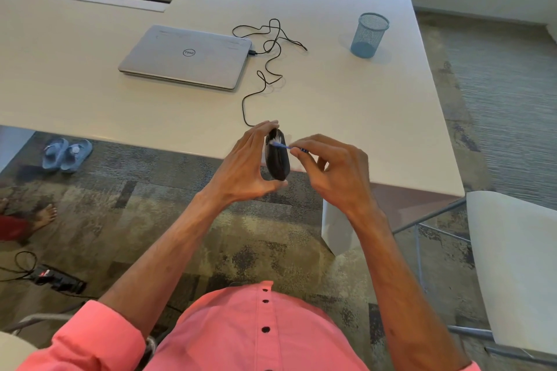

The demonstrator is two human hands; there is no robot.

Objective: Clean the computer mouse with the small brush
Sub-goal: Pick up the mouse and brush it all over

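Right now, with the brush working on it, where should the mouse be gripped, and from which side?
By its two ends, from the left, as the left hand does: fingers over the far end, thumb under the near end. The computer mouse is held on edge, so that leaves its right-facing side free for the small brush in the right hand.

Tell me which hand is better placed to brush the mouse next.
Right. The right hand pinches the small blue brush, its bristles against the black mouse; the left hand is busy gripping that mouse.
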